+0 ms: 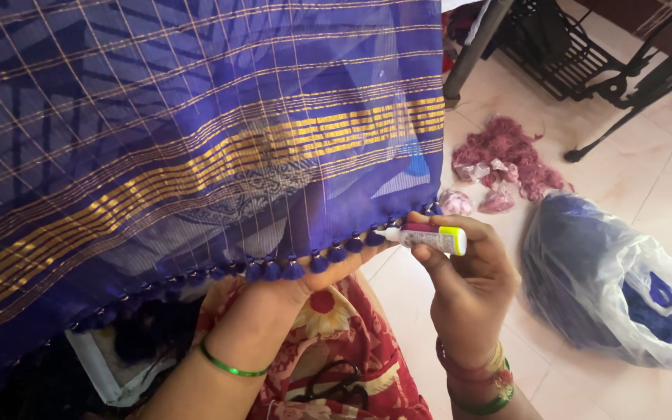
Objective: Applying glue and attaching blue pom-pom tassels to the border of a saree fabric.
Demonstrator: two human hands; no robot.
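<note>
1. Blue-violet sheer cloth (196, 117) with gold stripes fills the upper left of the head view; along its lower edge hangs a row of small blue tassels (293, 270).
2. Left hand (274, 299) is under this edge. Its fingers support the tassels from below, with a closed grip on the hem, and a green bangle (231, 365) sits on the wrist.
3. Right hand (468, 288) has its grip closed around a small tube (425, 237) with a white nozzle and a yellow-green end. The nozzle points left and touches a tassel near the corner of the cloth.
4. Black scissors (336, 386) lie on the red flowered lap below the hands.
5. On the tiled floor to the right are a heap of pink thread scraps (507, 159) and a clear plastic bag (608, 280) with blue material inside.
</note>
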